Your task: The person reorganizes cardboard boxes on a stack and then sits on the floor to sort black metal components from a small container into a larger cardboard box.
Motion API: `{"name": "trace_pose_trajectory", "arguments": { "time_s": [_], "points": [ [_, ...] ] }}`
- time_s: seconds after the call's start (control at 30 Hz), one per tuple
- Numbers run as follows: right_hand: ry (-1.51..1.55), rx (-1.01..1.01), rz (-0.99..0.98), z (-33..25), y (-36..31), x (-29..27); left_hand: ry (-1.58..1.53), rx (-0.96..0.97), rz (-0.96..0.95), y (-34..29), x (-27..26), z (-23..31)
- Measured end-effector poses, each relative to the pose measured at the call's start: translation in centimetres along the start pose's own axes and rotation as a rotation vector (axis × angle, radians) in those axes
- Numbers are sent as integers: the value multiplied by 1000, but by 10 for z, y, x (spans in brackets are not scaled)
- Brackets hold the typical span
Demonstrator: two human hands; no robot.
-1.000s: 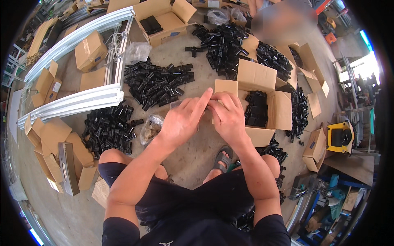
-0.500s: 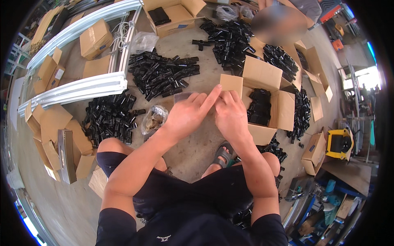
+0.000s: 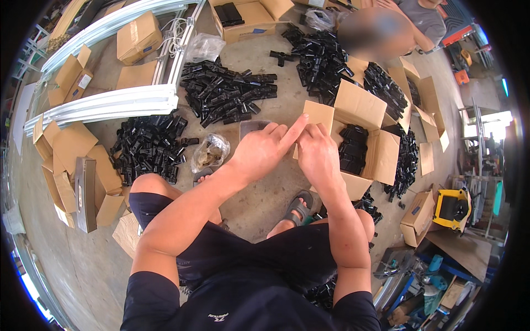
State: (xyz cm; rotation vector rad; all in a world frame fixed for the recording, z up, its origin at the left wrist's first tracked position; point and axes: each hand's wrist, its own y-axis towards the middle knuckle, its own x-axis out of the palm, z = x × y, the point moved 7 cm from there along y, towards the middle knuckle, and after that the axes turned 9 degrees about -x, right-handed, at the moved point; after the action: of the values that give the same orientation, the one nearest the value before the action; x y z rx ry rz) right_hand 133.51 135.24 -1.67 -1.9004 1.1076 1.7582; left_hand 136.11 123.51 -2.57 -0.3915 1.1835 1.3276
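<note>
The person's left hand (image 3: 259, 151) and right hand (image 3: 319, 154) are close together over the concrete floor (image 3: 256, 212), in front of the body. The left index finger stretches forward beside the right hand's knuckles, while the other left fingers bend inward; the right fingers are curled downward. Whether either set is clamped on something cannot be told, as the backs of the hands hide the grip. A greyish piece of plastic (image 3: 253, 128) shows just beyond the left knuckles; whether the left hand touches it is unclear.

Just right of the right hand stands an open cardboard box (image 3: 385, 157) with black fittings (image 3: 353, 149) inside. A heap of black pipe fittings (image 3: 226, 91) lies beyond the hands, with a single T-shaped fitting (image 3: 281, 57) apart from it. Near the left forearm, a clear plastic bag (image 3: 211, 153) rests beside another black heap (image 3: 149, 146).
</note>
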Motion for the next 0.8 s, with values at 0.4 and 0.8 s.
{"name": "trace_pose_trajectory", "arguments": {
  "time_s": [0.4, 0.8],
  "points": [
    [308, 175, 309, 32, -1, -31, -400, -314, 89, 0, -7, -40],
    [234, 233, -349, 69, -15, 206, -1679, -822, 506, -2, -65, -107]
  ]
}}
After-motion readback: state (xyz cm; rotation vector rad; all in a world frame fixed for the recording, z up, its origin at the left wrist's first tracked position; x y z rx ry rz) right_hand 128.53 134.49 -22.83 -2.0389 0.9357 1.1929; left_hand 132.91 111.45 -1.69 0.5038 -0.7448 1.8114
